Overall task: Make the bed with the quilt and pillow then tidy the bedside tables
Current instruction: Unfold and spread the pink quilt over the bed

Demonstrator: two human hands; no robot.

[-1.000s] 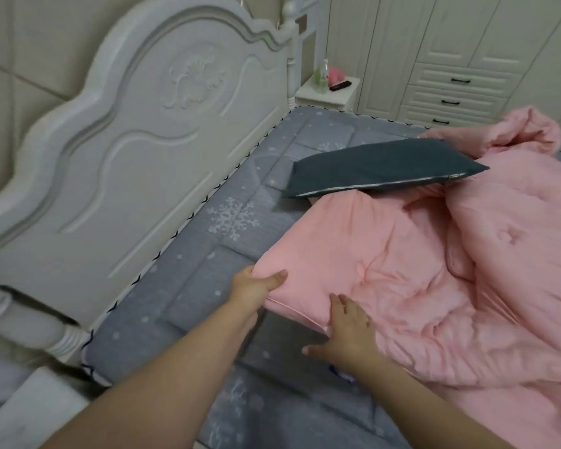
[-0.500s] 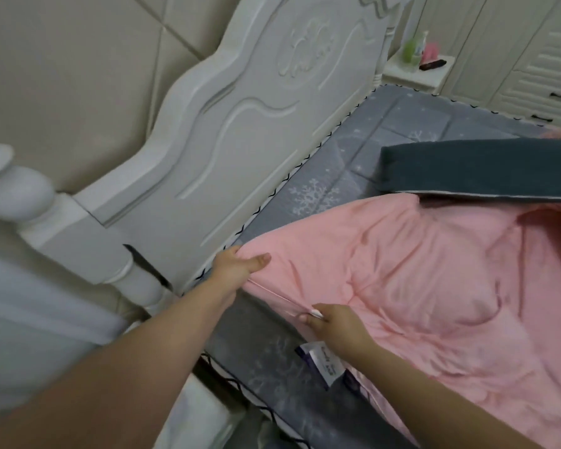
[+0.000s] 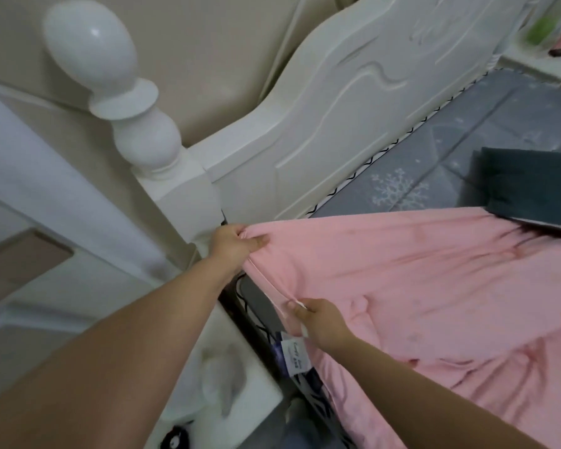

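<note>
Head camera looks down along my two bare forearms to the top corner of the bed. My left hand [image 3: 237, 243] is closed on the corner of the soft pink quilt [image 3: 418, 286], thumb on top and fingers curled under, right beside the base of the white carved wooden headboard [image 3: 353, 102] and its post with the round white finial [image 3: 91, 43]. My right hand [image 3: 321, 322] pinches the piped side edge of the same quilt a little further down, just above a small white fabric label [image 3: 297, 356] that hangs from the edge. The quilt is stretched taut between both hands and spreads away to the right over the grey mattress cover with white snowflake print [image 3: 399, 189]. A dark teal pillow [image 3: 531, 186] lies at the right edge, its lower side overlapping the quilt's top edge. Below my left arm is a white bedside table [image 3: 240, 400].
</note>
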